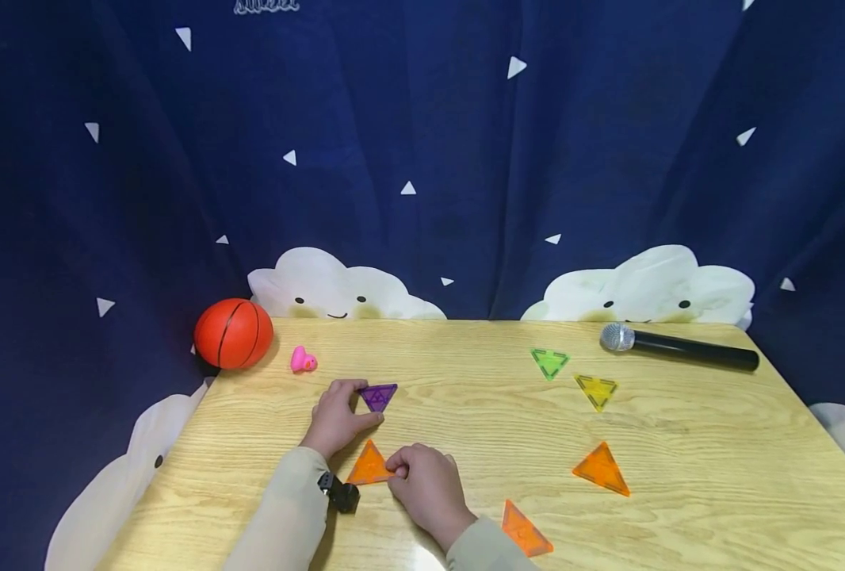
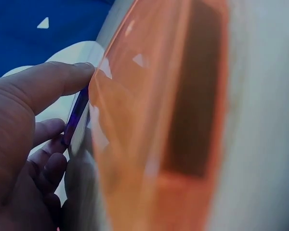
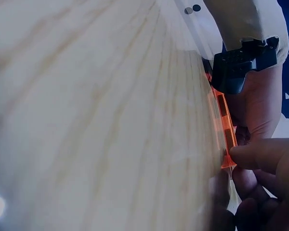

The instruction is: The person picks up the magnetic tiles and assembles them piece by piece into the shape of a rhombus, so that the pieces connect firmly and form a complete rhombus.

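My left hand point(image 1: 337, 419) holds a translucent purple triangular magnetic tile point(image 1: 378, 396), its thumb and a finger at two of the corners. Below it on the table lies an orange triangular magnetic tile point(image 1: 369, 465). The right hand point(image 1: 430, 485) pinches this tile's right corner between thumb and fingers. In the left wrist view, the orange tile point(image 2: 130, 125) looms large and blurred, partly covering the purple tile point(image 2: 77, 113). Seen edge-on in the right wrist view, the orange tile point(image 3: 224, 120) is flat on the wood beside the left wrist's black camera point(image 3: 231, 70).
Two more orange tiles point(image 1: 603, 469) point(image 1: 525, 530) lie to the right, with a yellow tile point(image 1: 597, 391) and a green tile point(image 1: 550, 362) farther back. A microphone point(image 1: 686, 349) lies back right. A pink duck point(image 1: 303, 360) and a small basketball point(image 1: 234, 334) are back left.
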The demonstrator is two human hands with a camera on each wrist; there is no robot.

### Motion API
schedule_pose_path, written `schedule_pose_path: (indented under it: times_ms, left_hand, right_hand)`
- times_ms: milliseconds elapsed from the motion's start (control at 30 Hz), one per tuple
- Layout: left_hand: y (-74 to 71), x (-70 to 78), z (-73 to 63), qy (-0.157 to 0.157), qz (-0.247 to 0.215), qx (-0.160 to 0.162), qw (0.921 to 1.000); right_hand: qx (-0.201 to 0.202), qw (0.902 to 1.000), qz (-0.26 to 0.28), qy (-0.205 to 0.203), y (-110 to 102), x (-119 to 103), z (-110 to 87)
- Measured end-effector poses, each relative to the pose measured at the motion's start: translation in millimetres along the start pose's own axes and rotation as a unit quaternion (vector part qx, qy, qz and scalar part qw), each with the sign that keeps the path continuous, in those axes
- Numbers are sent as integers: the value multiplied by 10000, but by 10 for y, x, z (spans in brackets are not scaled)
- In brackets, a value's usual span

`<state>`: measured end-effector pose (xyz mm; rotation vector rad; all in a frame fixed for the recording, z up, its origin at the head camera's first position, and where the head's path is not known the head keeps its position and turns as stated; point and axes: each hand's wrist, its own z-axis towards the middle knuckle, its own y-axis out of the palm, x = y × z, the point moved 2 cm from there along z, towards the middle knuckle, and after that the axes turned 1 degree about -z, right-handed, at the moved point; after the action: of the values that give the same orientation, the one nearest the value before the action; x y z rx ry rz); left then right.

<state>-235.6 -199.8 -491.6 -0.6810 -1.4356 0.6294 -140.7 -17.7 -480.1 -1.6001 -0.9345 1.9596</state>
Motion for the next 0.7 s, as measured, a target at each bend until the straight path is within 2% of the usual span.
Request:
schedule_pose_path:
  times_ms: [300, 500, 700]
  left_hand:
    - [-21, 3, -50, 55, -82, -53, 9999]
    - [-62, 6, -86, -46, -201, -173, 9996]
    - [-97, -28, -119, 39, -285, -219, 9993]
  right_hand:
    - [177, 9997, -92, -135, -7, 7, -11]
    - [83, 9998, 143, -134, -41, 18, -17]
    - [6, 9994, 319, -112, -61, 20, -28]
